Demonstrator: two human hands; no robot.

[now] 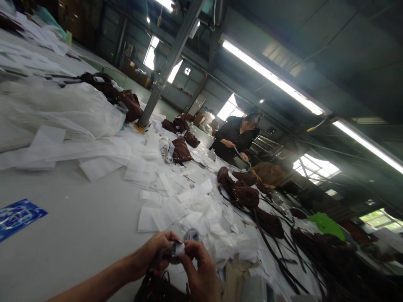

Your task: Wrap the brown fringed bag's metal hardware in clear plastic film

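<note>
Near the bottom middle, my left hand (pixel 154 253) is closed around a small dark, shiny piece (pixel 172 248), too blurred to name more exactly. My right hand (pixel 201 268) pinches a small white strip (pixel 179 249) against that piece, thumb and forefinger together. Below both hands lies a dark brown bag (pixel 157 289), partly cut off by the lower edge of the view. Just beyond the fingers rests a coil of clear, greyish material (pixel 193 235).
White foam sheets (pixel 166 214) are strewn over the table (pixel 78 218). A blue packet (pixel 20 218) lies at left. Several brown bags (pixel 245 195) with long straps lie at right. A metal post (pixel 170 63) rises from the table. Across it, a person (pixel 236 136) holds a pale strip.
</note>
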